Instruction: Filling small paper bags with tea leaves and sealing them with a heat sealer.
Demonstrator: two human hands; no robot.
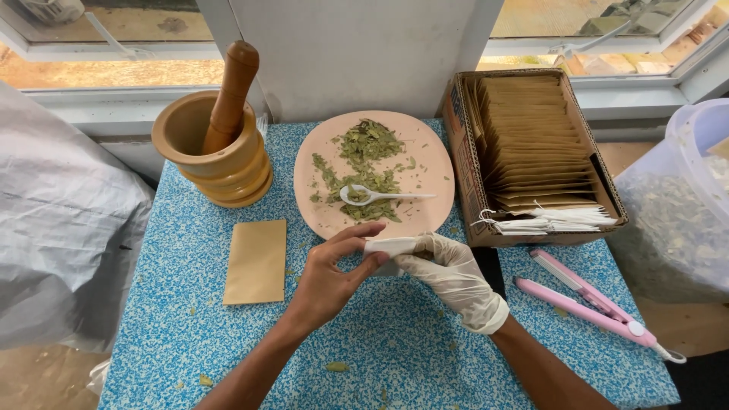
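Small white filter bag [386, 247] pinched level, just before the pink plate [433, 163].

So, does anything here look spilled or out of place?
Yes, slightly. A few dried leaf bits lie loose on the blue table, away from the leaf pile on the pink plate. Only the right hand wears a glove; the left hand is bare.

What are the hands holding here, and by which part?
Both the bare left hand and gloved right hand pinch a small white paper sachet at its opposite ends.
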